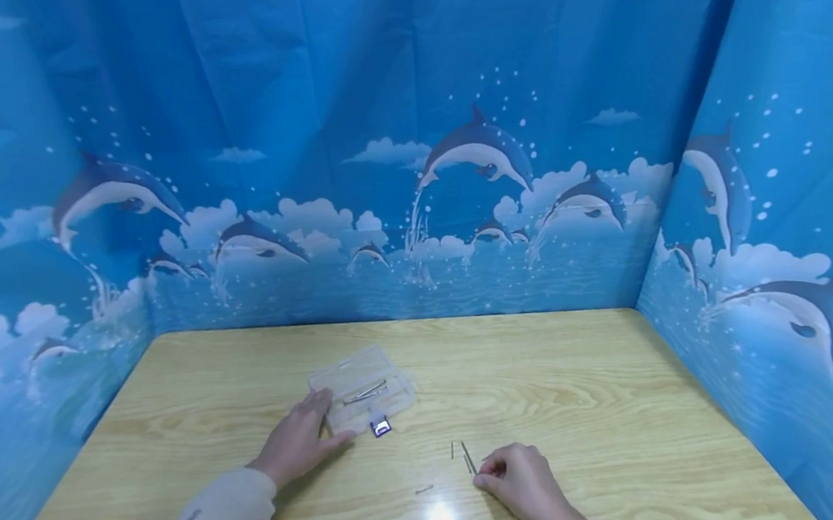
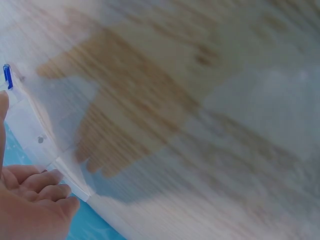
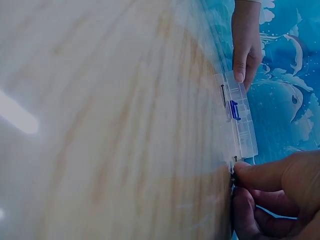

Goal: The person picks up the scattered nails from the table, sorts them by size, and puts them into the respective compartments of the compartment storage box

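Note:
A clear plastic box (image 1: 400, 397) with a blue latch (image 1: 381, 426) lies on the table, and several long metal nails (image 1: 365, 392) show in it. My left hand (image 1: 300, 440) holds the box by its near left corner, fingers along the left side and thumb at the front edge. Close to the table my right hand (image 1: 523, 484) has thumb and fingertips together at the near end of a long thin nail (image 1: 468, 456). In the right wrist view, small dark metal pieces (image 3: 233, 175) show between those fingertips, partly hidden.
Beside the right fingertips lie smaller nails (image 1: 452, 450), and another small metal piece (image 1: 424, 489) lies farther left. The wood-grain table (image 1: 586, 377) is bordered at the back and sides by blue dolphin curtains (image 1: 346, 158). A bright reflection marks the front of the tabletop.

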The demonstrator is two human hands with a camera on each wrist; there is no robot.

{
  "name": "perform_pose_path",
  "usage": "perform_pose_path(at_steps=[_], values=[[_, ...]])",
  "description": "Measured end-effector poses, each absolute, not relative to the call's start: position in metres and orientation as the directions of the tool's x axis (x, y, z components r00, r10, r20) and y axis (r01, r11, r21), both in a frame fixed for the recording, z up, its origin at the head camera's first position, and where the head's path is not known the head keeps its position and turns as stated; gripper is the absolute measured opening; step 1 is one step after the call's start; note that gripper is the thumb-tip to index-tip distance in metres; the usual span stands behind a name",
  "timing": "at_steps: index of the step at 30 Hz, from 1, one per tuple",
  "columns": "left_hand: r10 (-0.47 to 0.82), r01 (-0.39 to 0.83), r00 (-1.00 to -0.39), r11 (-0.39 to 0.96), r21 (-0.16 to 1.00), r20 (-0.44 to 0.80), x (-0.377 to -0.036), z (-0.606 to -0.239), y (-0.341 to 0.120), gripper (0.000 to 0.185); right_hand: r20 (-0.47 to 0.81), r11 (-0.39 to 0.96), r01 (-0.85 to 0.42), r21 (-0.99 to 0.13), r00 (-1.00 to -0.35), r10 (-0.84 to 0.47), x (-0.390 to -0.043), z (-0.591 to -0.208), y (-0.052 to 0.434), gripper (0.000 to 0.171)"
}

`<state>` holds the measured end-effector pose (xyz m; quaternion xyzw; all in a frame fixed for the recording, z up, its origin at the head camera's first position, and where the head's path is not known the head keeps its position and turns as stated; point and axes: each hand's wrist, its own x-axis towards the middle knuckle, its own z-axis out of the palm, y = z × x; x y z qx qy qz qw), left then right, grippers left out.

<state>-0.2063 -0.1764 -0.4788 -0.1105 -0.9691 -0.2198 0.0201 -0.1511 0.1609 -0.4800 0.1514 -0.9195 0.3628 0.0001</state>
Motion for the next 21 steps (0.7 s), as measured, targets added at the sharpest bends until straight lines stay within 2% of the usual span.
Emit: perform_pose_path(at_steps=[21], values=[[0.21, 0.231, -0.973, 0.877, 0.422, 0.095, -0.2062, -0.4788, -0.1754, 0.085, 0.119, 0.721, -0.261, -0.642, -0.963, -0.243, -0.1514, -0.4792, 0.1573, 0.008]])
